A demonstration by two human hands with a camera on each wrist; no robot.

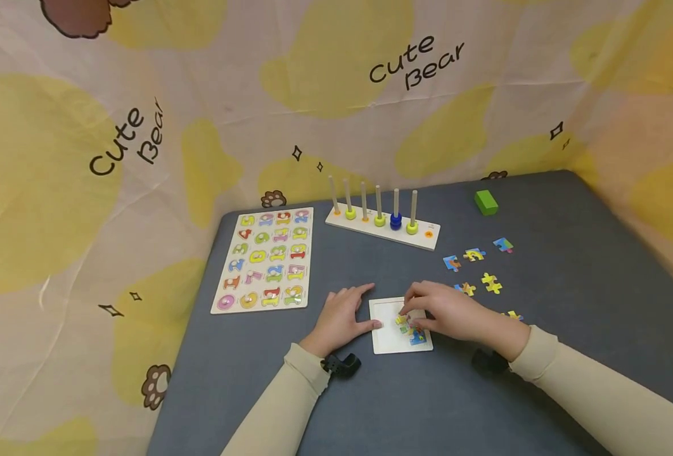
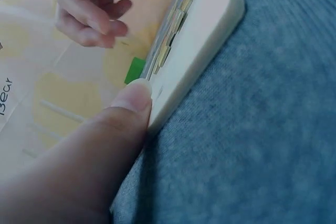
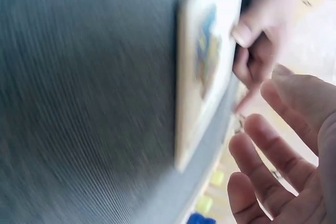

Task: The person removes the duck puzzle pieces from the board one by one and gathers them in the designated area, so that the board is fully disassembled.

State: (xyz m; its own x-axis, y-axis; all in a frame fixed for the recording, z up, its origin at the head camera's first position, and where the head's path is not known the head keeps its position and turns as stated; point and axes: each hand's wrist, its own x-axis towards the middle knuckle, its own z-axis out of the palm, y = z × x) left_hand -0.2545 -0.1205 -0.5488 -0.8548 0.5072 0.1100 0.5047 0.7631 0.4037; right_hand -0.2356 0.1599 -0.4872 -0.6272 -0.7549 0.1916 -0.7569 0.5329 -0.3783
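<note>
A small white square puzzle tray (image 1: 383,332) lies on the dark table, with a cluster of joined jigsaw pieces (image 1: 417,339) in its right part. At its left edge, my left hand (image 1: 339,320) touches the rim with the thumb while the fingers reach forward on the table. In the left wrist view that thumb (image 2: 118,119) rests on the tray's side. Above the tray's right half hovers my right hand (image 1: 447,310), partly covering the pieces. The right wrist view shows its fingers (image 3: 270,179) loosely bent and apart, with nothing visible between them.
Several loose jigsaw pieces (image 1: 491,283) lie to the right of the tray. A number board (image 1: 265,259) is at the left. Behind stands a peg stand (image 1: 382,229) with upright rods and rings, and a green block (image 1: 486,202) sits at the back right. Patterned cloth hangs behind the table.
</note>
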